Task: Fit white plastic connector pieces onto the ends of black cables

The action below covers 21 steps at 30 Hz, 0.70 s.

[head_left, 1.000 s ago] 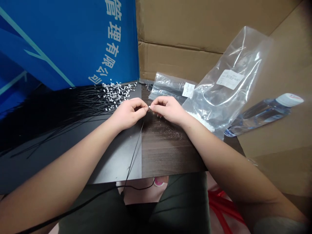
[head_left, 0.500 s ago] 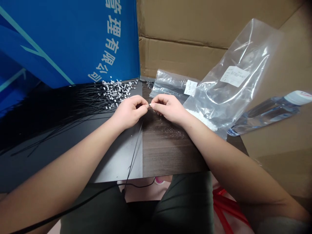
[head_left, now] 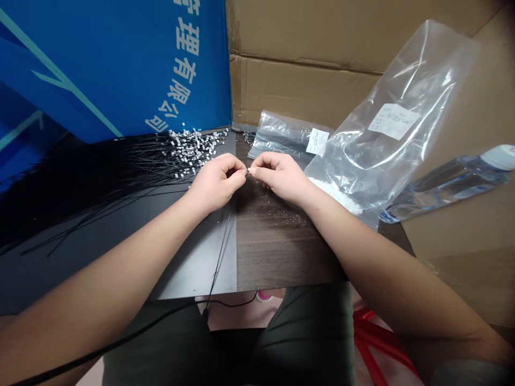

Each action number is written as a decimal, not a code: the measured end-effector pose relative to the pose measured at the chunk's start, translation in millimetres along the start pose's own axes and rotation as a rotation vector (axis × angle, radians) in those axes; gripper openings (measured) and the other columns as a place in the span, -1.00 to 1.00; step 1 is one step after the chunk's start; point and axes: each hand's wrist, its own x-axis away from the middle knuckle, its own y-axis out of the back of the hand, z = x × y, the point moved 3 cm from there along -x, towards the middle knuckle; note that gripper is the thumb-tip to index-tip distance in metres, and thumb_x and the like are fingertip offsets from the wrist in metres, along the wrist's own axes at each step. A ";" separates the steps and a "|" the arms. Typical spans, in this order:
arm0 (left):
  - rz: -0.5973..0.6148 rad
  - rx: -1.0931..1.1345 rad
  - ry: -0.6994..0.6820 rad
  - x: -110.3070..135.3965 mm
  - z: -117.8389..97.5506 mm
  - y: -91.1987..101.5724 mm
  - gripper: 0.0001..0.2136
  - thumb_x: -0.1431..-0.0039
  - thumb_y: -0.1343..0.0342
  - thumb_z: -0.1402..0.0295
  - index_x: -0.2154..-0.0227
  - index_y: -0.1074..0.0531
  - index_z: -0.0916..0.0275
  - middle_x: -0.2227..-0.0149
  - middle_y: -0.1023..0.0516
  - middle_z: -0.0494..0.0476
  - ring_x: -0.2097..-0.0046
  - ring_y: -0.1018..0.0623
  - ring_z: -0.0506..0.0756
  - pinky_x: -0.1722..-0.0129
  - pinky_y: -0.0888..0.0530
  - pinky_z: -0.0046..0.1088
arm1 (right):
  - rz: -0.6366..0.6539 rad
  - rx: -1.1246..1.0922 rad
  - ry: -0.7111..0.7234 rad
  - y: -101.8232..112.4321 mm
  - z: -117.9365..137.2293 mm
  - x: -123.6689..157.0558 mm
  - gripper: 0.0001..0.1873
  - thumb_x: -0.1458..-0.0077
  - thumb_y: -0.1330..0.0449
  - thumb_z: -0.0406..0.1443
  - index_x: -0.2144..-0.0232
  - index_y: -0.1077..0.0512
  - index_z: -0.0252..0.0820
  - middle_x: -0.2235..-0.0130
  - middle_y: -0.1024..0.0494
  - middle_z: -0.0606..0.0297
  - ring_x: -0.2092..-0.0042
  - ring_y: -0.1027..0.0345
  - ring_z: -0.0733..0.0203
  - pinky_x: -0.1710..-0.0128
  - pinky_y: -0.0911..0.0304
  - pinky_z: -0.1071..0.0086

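Left hand [head_left: 217, 182] pinches thin wire [head_left: 218, 262], tail hanging over table [head_left: 277, 262] edge. Right hand [head_left: 285, 177], just opposite, pinches tiny white piece [head_left: 249, 170]. Wire pile [head_left: 88, 171] left; large bag [head_left: 370, 166] right, beside bottle [head_left: 450, 185].

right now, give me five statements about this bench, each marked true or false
1. The left hand pinches a thin black wire. True.
2. The hands are far apart. False: the right hand almost meets the left at the fingertips.
3. The large clear bag bears a white label. True.
4. The bottle's cap is off. False: the white cap is on the bottle.
5. White-tipped wires lie rightmost. False: their pile is left.
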 end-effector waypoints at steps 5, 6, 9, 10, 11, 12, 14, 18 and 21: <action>-0.029 0.040 0.030 1.1 -0.4 0.0 -0.83 -0.21 -0.12 0.26 0.37 -0.52 0.23 0.26 -0.62 0.10 0.20 -0.53 0.12 0.09 -0.43 -0.32 | -0.028 0.008 0.013 -0.2 2.1 0.2 -0.90 -0.12 -0.26 -0.29 0.43 -0.46 -0.17 0.41 -0.48 0.36 0.36 -0.29 0.24 0.28 -0.24 0.29; -0.029 0.046 0.030 1.3 -0.5 -0.2 -0.83 -0.21 -0.12 0.26 0.37 -0.52 0.23 0.26 -0.62 0.10 0.20 -0.53 0.12 0.08 -0.43 -0.32 | -0.028 0.010 0.014 -0.3 2.0 0.2 -0.90 -0.13 -0.26 -0.29 0.43 -0.46 -0.17 0.41 -0.49 0.36 0.36 -0.29 0.24 0.28 -0.24 0.29; -0.029 0.062 0.032 1.8 -0.1 -0.5 -0.84 -0.22 -0.14 0.26 0.37 -0.52 0.24 0.26 -0.62 0.10 0.20 -0.53 0.12 0.07 -0.43 -0.31 | -0.031 0.016 0.022 -0.3 1.3 0.0 -0.89 -0.13 -0.26 -0.29 0.43 -0.46 -0.17 0.41 -0.48 0.36 0.36 -0.28 0.24 0.27 -0.24 0.28; -0.031 0.065 0.034 1.9 0.1 -0.6 -0.84 -0.22 -0.14 0.26 0.36 -0.53 0.24 0.26 -0.62 0.10 0.20 -0.53 0.12 0.07 -0.43 -0.31 | -0.033 0.019 0.024 -0.3 1.0 0.0 -0.89 -0.13 -0.26 -0.29 0.43 -0.46 -0.17 0.40 -0.48 0.36 0.36 -0.28 0.24 0.27 -0.24 0.28; -0.033 0.068 0.037 2.0 0.3 -0.7 -0.84 -0.22 -0.14 0.26 0.36 -0.53 0.24 0.26 -0.62 0.10 0.20 -0.53 0.12 0.07 -0.43 -0.31 | -0.036 0.023 0.025 -0.2 0.9 -0.1 -0.89 -0.13 -0.26 -0.29 0.43 -0.46 -0.16 0.40 -0.48 0.36 0.36 -0.28 0.24 0.27 -0.24 0.28; -0.035 0.068 0.040 2.0 0.5 -0.8 -0.84 -0.22 -0.14 0.26 0.36 -0.53 0.24 0.26 -0.62 0.10 0.20 -0.53 0.12 0.07 -0.43 -0.31 | -0.040 0.029 0.025 -0.2 0.9 -0.2 -0.89 -0.13 -0.26 -0.29 0.44 -0.45 -0.16 0.40 -0.48 0.36 0.36 -0.28 0.24 0.27 -0.24 0.29; -0.038 0.065 0.046 1.9 0.6 -0.9 -0.83 -0.22 -0.14 0.25 0.36 -0.52 0.23 0.26 -0.62 0.10 0.19 -0.53 0.13 0.07 -0.44 -0.31 | -0.043 0.042 0.024 -0.4 1.5 -0.3 -0.89 -0.13 -0.26 -0.30 0.44 -0.45 -0.16 0.41 -0.48 0.36 0.36 -0.27 0.24 0.27 -0.24 0.29; -0.034 0.059 0.051 1.6 0.3 -1.4 -0.83 -0.21 -0.13 0.24 0.37 -0.52 0.23 0.27 -0.62 0.11 0.19 -0.53 0.14 0.07 -0.44 -0.30 | -0.037 0.061 0.024 -0.9 3.8 -0.3 -0.88 -0.14 -0.24 -0.32 0.45 -0.44 -0.16 0.41 -0.47 0.36 0.35 -0.26 0.23 0.27 -0.23 0.28; -0.038 0.056 0.047 1.6 0.2 -1.4 -0.84 -0.21 -0.13 0.25 0.37 -0.52 0.23 0.27 -0.62 0.10 0.19 -0.54 0.13 0.07 -0.44 -0.30 | -0.036 0.066 0.028 -1.2 4.6 -0.2 -0.88 -0.14 -0.24 -0.33 0.45 -0.43 -0.16 0.41 -0.46 0.36 0.35 -0.26 0.23 0.27 -0.23 0.29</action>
